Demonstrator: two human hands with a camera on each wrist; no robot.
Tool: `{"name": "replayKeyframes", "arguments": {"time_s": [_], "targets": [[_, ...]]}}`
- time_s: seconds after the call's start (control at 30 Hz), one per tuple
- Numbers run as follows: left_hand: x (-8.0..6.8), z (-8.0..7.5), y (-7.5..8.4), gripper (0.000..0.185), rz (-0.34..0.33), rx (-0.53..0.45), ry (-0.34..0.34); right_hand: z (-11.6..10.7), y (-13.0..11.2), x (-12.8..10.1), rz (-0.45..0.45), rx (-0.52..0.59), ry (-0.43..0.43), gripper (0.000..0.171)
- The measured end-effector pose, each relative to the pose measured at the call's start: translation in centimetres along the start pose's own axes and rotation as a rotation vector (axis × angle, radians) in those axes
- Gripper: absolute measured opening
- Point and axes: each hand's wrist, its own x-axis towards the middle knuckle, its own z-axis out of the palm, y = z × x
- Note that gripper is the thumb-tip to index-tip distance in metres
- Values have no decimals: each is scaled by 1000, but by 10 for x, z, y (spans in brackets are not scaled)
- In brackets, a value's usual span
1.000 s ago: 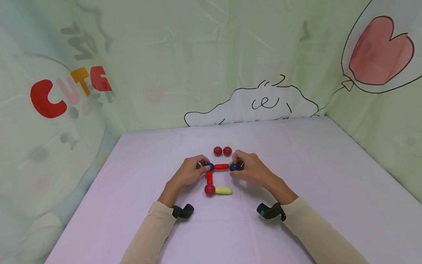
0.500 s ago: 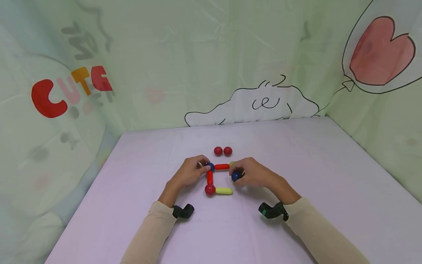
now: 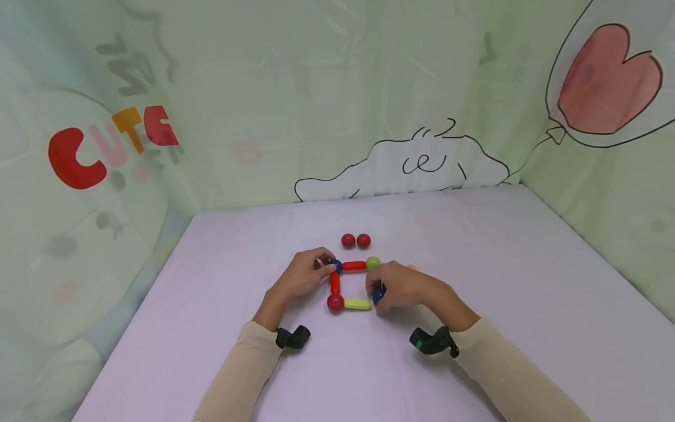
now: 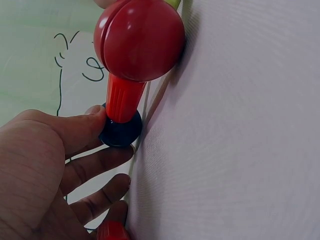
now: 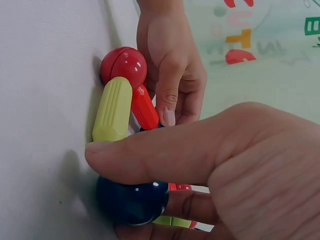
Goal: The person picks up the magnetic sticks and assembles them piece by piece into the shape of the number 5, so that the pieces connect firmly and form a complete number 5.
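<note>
My left hand (image 3: 306, 274) pinches a blue ball (image 4: 121, 131) between thumb and finger. From that ball one red rod (image 3: 354, 266) runs right to a lime-green ball (image 3: 373, 263). Another red rod (image 3: 334, 283) runs toward me to a red ball (image 3: 335, 302). A yellow-green rod (image 3: 357, 304) extends right from the red ball. My right hand (image 3: 403, 285) holds a second blue ball (image 5: 132, 201) beside this rod's free end. In the right wrist view, the thumb hides whether ball and rod touch. The fingers partly cover both blue balls.
Two loose red balls (image 3: 355, 241) lie side by side just behind the rod frame. A pale cloth covers the table (image 3: 474, 234). A printed curtain (image 3: 237, 117) hangs along the back and sides. Each wrist wears a dark device (image 3: 293, 338).
My right hand has moved toward me with its blue ball, from beside the lime-green ball to the yellow-green rod's end. The lime-green ball is now uncovered. My left hand has stayed put.
</note>
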Motion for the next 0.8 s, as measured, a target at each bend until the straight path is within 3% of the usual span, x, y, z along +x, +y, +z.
{"name": "replayKeyframes", "arguments": {"time_s": [0.27, 0.8], "targets": [[0, 0, -1, 22, 4, -12, 1, 6, -2, 3, -70, 19, -14, 19], [0, -1, 2, 21, 14, -3, 10, 10, -3, 6, -71, -3, 13, 19]]}}
